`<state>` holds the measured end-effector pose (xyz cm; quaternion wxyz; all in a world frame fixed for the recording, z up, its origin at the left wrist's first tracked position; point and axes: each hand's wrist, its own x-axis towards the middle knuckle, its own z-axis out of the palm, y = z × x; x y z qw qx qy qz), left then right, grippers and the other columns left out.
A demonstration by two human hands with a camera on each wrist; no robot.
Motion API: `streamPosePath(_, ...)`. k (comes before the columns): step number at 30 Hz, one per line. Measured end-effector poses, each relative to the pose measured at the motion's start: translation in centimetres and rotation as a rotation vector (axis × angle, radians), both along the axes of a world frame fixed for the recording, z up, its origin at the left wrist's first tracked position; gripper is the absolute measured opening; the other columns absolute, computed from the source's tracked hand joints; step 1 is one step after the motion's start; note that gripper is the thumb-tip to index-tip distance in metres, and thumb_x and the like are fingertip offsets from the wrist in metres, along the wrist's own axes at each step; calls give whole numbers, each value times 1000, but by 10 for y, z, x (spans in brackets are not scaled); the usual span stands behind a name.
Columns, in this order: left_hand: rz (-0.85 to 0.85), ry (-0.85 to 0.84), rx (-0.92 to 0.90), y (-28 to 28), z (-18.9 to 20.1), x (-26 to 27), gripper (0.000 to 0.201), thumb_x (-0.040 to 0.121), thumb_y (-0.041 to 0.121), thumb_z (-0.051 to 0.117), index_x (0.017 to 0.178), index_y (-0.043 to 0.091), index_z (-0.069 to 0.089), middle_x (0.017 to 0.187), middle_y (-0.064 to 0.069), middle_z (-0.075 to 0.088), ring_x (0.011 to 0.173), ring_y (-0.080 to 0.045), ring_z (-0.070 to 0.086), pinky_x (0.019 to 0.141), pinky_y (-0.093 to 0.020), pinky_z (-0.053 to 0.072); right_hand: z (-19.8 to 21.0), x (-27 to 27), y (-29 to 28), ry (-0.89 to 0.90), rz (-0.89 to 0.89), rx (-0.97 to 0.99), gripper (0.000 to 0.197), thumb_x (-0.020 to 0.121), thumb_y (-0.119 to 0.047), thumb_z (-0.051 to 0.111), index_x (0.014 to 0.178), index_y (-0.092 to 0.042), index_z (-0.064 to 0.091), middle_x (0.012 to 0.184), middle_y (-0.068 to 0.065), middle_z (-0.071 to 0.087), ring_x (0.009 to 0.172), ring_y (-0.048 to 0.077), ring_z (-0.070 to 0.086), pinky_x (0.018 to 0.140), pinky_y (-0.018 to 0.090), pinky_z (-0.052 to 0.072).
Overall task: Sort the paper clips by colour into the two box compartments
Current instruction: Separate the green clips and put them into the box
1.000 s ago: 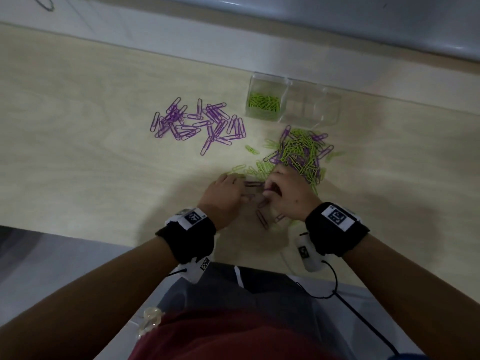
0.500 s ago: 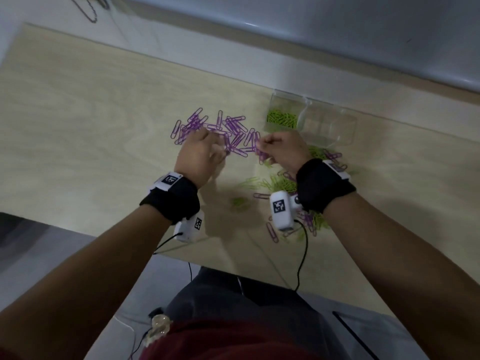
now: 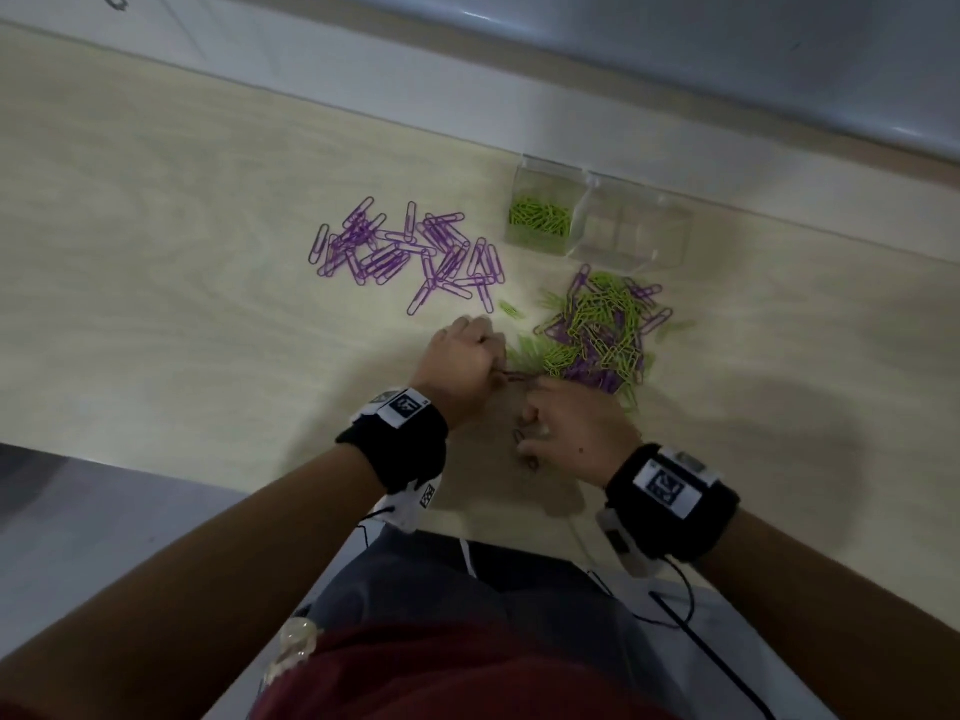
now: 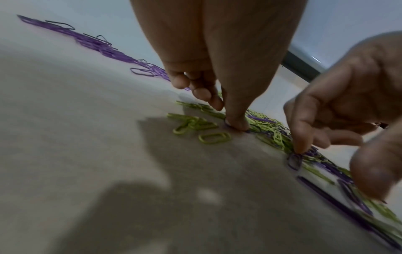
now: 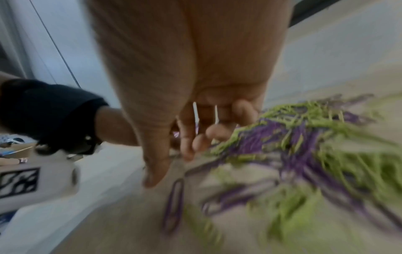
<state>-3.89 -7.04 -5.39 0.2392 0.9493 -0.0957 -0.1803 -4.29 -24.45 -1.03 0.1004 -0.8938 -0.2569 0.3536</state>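
A clear two-compartment box (image 3: 670, 252) stands at the back; its left compartment holds green clips (image 3: 540, 218) and the right one looks empty. A sorted purple clip pile (image 3: 405, 252) lies left of it. A mixed green and purple pile (image 3: 602, 330) lies in front of the box. My left hand (image 3: 493, 363) sits at the pile's near-left edge with fingers curled, and its thumb (image 4: 237, 124) pins a purple clip (image 3: 514, 377) to the table. My right hand (image 3: 540, 413) is beside it with fingers curled, its index fingertip (image 4: 299, 147) touching another purple clip (image 4: 294, 160).
Loose green clips (image 4: 202, 127) lie just left of my left thumb. Two more purple clips (image 3: 524, 449) rest on the wood under my right hand. The table's near edge (image 3: 208, 470) runs close behind my wrists, and a pale wall ledge (image 3: 363, 80) borders the far side.
Both hands have come back from the purple pile to the near edge of the mixed pile, where they were a second ago. The purple pile looks slightly fuller.
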Motion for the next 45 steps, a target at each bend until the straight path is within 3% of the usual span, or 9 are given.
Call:
streamPosePath(5, 194, 22, -378, 17, 13, 2, 14, 79, 12, 66, 72, 6, 56, 70, 7, 49, 69, -7, 41, 64, -19, 33, -11, -24, 1, -76, -62, -107, 57, 80, -43, 66, 126, -16, 46, 126, 1, 41, 106, 27, 54, 76, 36, 48)
streamPosePath(8, 381, -55, -386, 40, 19, 14, 18, 87, 19, 60, 77, 5, 55, 78, 4, 58, 71, -6, 49, 59, -9, 33, -19, -26, -1, -57, -110, -111, 49, 84, -38, 64, 123, -14, 46, 123, 3, 41, 108, 27, 50, 78, 37, 47)
streamPosePath(13, 301, -218, -107, 57, 16, 31, 8, 84, 13, 63, 88, 5, 63, 96, -16, 59, 92, -34, 53, 76, -32, 42, -26, -26, -7, -106, -79, -26, 18, 91, -19, 55, 106, -10, 53, 112, 7, 47, 98, 30, 54, 74, 39, 50)
streamPosePath(18, -18, -14, -178, -11, 14, 10, 28, 76, 33, 50, 80, 12, 69, 93, -13, 61, 89, -23, 52, 77, -31, 45, -24, -23, -5, -241, 19, -65, 12, 75, -11, 67, 83, -6, 59, 87, 12, 57, 64, 31, 60, 44, 34, 47)
streamPosePath(20, -68, 30, -140, -26, 4, 3, 21, 72, 30, 56, 78, 14, 69, 90, -12, 59, 87, -30, 54, 74, -40, 49, -26, -25, -7, -351, 65, -71, 10, 72, -13, 54, 77, -7, 61, 79, 11, 58, 54, 28, 57, 35, 30, 42)
streamPosePath(23, -40, 64, -94, -30, 0, 5, 10, 71, 16, 66, 80, 15, 70, 92, -12, 57, 88, -33, 54, 73, -44, 49, -30, -26, -9, -454, 116, -51, 29, 76, -16, 35, 77, -6, 62, 78, 10, 59, 54, 26, 55, 34, 27, 38)
streamPosePath(32, 28, 73, -179, -19, -3, 6, 5, 73, 13, 65, 75, 11, 61, 91, -12, 57, 90, -31, 52, 77, -40, 47, -32, -25, -18, -402, 146, 13, 20, 80, -17, 39, 84, -8, 57, 89, 12, 58, 70, 29, 57, 44, 32, 44)
streamPosePath(38, 174, 68, -449, -2, 5, 1, 9, 70, 0, 63, 69, 7, 60, 67, 1, 59, 61, -10, 51, 55, -15, 35, -9, 10, -23, -111, -279, 367, 16, 80, -20, 69, 76, -20, 53, 72, -13, 49, 69, 6, 47, 62, 27, 36)
streamPosePath(45, 139, -19, -388, 2, 4, -5, 7, 68, -1, 56, 71, 5, 59, 74, -10, 60, 69, -15, 48, 60, -22, 33, 11, 91, 23, -111, -529, 514, 14, 79, -20, 73, 77, -12, 62, 69, -13, 57, 55, -11, 48, 52, 9, 31)
